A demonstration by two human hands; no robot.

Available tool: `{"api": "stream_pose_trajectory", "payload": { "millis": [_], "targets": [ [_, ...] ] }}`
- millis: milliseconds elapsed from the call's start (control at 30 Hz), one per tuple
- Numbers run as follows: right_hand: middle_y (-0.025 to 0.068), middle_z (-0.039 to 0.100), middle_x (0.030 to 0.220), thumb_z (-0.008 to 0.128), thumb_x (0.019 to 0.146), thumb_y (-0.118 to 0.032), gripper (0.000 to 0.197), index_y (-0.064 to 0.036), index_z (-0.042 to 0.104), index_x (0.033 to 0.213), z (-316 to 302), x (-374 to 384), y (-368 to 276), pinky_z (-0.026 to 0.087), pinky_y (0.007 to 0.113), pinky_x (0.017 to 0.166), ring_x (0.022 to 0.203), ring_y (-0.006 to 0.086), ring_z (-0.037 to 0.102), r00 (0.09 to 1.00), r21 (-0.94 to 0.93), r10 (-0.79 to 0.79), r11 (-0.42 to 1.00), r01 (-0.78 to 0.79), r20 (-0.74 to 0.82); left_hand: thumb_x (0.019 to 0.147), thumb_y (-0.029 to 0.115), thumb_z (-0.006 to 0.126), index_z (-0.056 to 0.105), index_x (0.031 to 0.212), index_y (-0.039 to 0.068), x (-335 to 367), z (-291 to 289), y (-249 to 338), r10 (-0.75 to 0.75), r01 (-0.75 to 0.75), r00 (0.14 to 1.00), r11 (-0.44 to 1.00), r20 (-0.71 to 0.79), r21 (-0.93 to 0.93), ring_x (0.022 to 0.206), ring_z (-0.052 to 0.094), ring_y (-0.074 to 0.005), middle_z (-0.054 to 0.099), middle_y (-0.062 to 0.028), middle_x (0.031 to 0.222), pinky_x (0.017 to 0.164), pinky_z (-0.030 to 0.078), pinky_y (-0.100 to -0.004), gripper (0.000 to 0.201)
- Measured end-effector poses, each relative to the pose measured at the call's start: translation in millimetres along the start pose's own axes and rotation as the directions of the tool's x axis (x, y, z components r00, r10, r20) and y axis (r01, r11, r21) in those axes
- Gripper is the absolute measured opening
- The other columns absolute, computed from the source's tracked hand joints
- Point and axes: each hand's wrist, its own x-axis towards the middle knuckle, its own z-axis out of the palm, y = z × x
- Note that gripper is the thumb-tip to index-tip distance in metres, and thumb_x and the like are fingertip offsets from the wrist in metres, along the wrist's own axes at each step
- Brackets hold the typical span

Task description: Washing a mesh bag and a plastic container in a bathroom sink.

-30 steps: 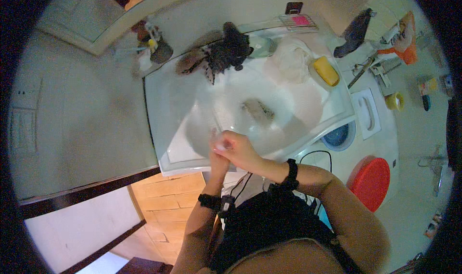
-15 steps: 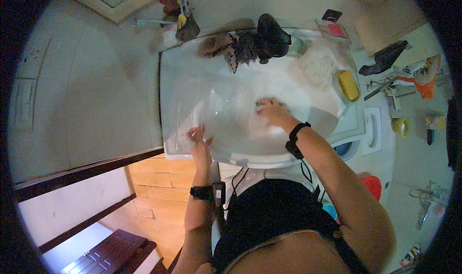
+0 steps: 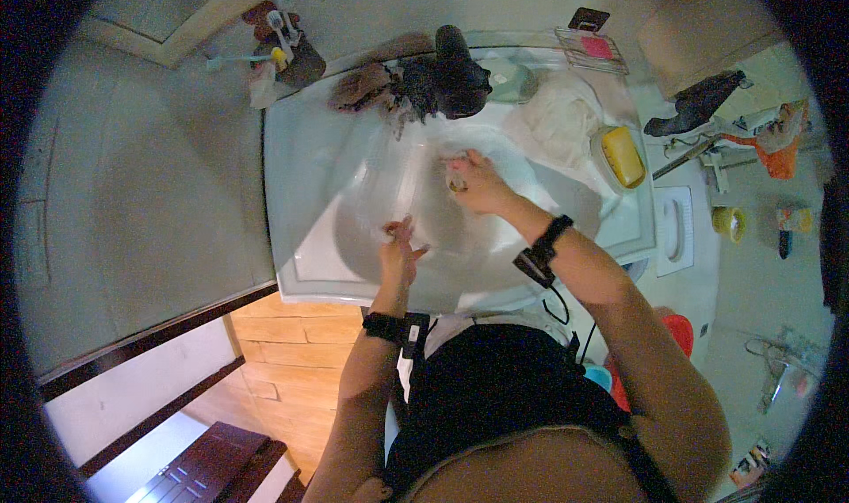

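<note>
A white washbasin point(image 3: 309, 278) spreads in front of me, and both my hands are inside its bowl. My left hand point(image 3: 400, 248) is at the near left, fingers curled at the edge of a see-through plastic piece point(image 3: 398, 180) whose outline is faint and shape hard to make out. My right hand point(image 3: 478, 185) is at the bowl's middle, its fingers bent together around something small, pale and partly hidden that I cannot make out. It is close to the right side of the clear plastic.
Behind the bowl lie a black rounded object point(image 3: 460, 74) and dark crumpled cloth point(image 3: 411, 87). White cloth point(image 3: 562, 114) and a yellow soap bar point(image 3: 622, 156) in a dish sit at the right. A toothbrush cup point(image 3: 303, 64) stands back left; a wire rack point(image 3: 588, 50) is back right.
My left hand has moved right and slightly up, with the clear plastic shifting and turning. My right hand has moved left and up, closer to it. The view has shifted a little.
</note>
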Motion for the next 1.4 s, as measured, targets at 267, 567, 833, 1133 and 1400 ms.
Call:
{"api": "stream_pose_trajectory", "payload": {
  "millis": [267,567,833,1133,1400],
  "targets": [
    [0.0142,0.019,0.129,0.051,0.070,-0.009,0.058,-0.0167,0.030,0.122,59,4,-3,0.027,0.048,0.089,0.104,0.0420,0.031,0.985,-0.077,-0.055,0.995,0.068,0.166,0.082,0.028,0.044,0.043,0.099,0.012,56,-45,-49,-0.235,0.281,0.959,0.870,0.159,-0.406,0.102,0.042,-0.0225,0.045,-0.0062,0.104,0.074,0.034,-0.0613,0.023],
    [0.0114,0.041,0.113,0.056,0.068,-0.020,0.032,-0.0083,0.054,0.098,59,8,22,0.030,0.042,0.087,0.102,0.0336,0.037,0.786,-0.207,-0.317,0.851,0.483,0.531,0.087,0.043,0.022,0.047,0.101,0.008,66,-33,-45,0.214,-0.318,0.941,0.826,0.263,0.466,0.104,0.042,-0.0262,0.051,-0.0068,0.104,0.075,0.026,-0.0665,0.045],
    [0.0170,0.042,0.100,0.058,0.067,-0.022,0.035,-0.0055,0.052,0.097,13,40,23,0.032,0.045,0.079,0.095,0.0357,0.037,0.999,-0.469,-0.028,0.883,0.032,0.015,0.087,0.041,0.026,0.047,0.099,0.010,59,-32,-29,0.044,-0.169,0.971,0.821,0.235,0.545,0.105,0.040,-0.0256,0.047,-0.0049,0.109,0.078,0.026,-0.0656,0.039],
    [0.0126,0.042,0.098,0.056,0.062,-0.012,0.027,-0.0081,0.053,0.089,34,18,26,0.039,0.037,0.074,0.091,0.0300,0.044,0.866,0.187,-0.221,0.971,0.151,0.449,0.082,0.032,0.043,0.039,0.115,0.014,36,12,1,-0.063,-0.118,0.916,0.901,0.396,0.417,0.098,0.043,-0.0293,0.045,-0.0093,0.109,0.076,0.031,-0.0604,0.037],
    [0.0125,0.055,0.092,0.057,0.064,-0.017,0.028,-0.0117,0.056,0.092,-60,-2,-22,0.044,0.039,0.068,0.083,0.0305,0.053,0.956,-0.048,0.066,0.997,-0.055,0.286,0.077,0.023,0.049,0.036,0.122,0.020,23,-53,28,-0.061,-0.072,0.919,0.946,0.390,0.317,0.095,0.041,-0.0255,0.042,-0.0067,0.109,0.074,0.037,-0.0564,0.046]
  ]
}}
